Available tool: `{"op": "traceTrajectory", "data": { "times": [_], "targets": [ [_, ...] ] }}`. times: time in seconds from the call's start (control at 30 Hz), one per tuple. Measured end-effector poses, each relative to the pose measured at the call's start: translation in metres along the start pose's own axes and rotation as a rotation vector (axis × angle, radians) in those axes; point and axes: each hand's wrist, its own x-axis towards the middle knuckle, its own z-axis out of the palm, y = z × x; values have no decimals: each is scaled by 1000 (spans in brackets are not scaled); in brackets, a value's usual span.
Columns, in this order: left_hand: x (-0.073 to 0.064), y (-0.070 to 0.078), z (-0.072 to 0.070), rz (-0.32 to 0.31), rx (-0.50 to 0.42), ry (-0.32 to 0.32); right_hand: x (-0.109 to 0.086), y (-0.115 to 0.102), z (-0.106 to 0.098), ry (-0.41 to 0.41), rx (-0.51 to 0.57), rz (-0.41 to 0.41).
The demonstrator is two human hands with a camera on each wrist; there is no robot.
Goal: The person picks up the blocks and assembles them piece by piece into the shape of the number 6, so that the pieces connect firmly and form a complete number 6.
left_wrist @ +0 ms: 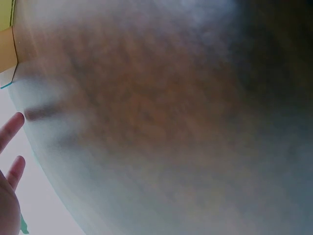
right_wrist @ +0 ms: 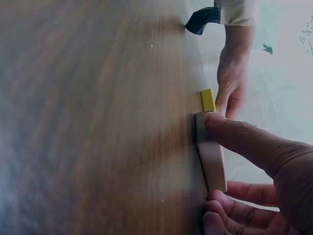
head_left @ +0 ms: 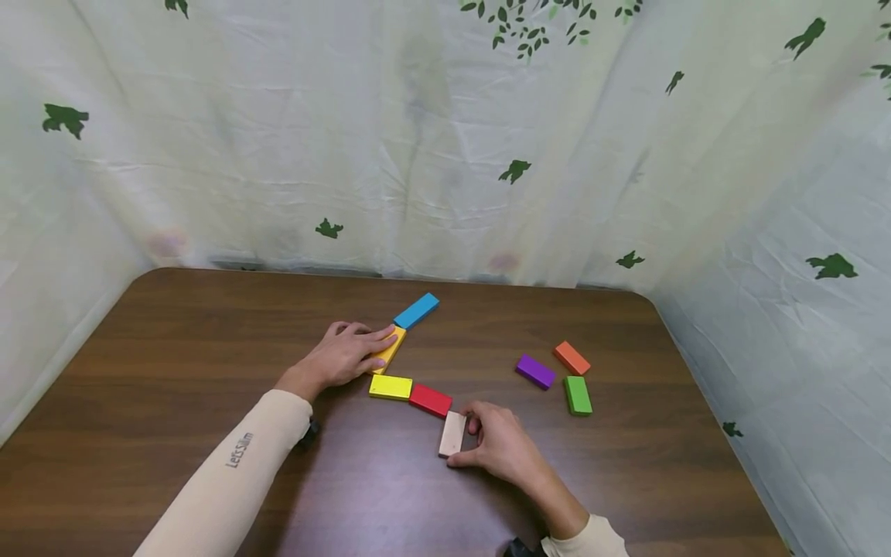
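In the head view, my left hand [head_left: 336,356] lies over an orange-yellow block [head_left: 392,352], extended fingertips resting on it. The left wrist view shows only some fingers, at its left edge. My right hand [head_left: 503,442] holds a pale wooden block [head_left: 452,434] by its two ends, thumb at the near end and fingers at the far end. The right wrist view shows this wooden block [right_wrist: 211,159] against the tabletop. Between the hands, a yellow block [head_left: 390,387] and a red block [head_left: 431,400] continue the bent row. A blue block [head_left: 416,310] stands at its far end.
On the right, a purple block [head_left: 535,371], an orange block [head_left: 572,358] and a green block [head_left: 578,395] lie loosely grouped. The brown wooden table [head_left: 209,333] ends at a pale curtain [head_left: 376,139] with green leaf prints, which also hangs along both sides.
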Motion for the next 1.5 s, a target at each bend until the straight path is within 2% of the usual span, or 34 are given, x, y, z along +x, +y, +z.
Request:
{"op": "traceTrajectory", "data": {
  "times": [0.17, 0.3, 0.4, 0.47, 0.7, 0.8, 0.9, 1.03, 1.5],
  "targets": [
    [0, 2, -1, 2, 3, 6, -1, 2, -1, -2, 23, -1],
    [0, 2, -1, 2, 12, 9, -3, 9, -4, -9, 102, -22],
    [0, 2, 0, 2, 15, 9, -6, 17, -9, 18, 152, -40],
    [0, 2, 1, 3, 18, 12, -7, 24, -15, 70, 167, -46],
    [-1, 2, 1, -11, 26, 4, -2, 52, -44, 344, 127, -49],
    [-2, 3, 1, -20, 19, -5, 1, 67, -56, 396, 58, -48],
    [-1, 4, 0, -21, 13, -7, 3, 78, -66, 397, -9, -21],
    [-1, 5, 0, -20, 14, -6, 6, 85, -74, 356, -56, 15],
    [-1, 5, 0, -31, 16, -13, 18, 96, -77, 242, -113, 26]
  ]
}}
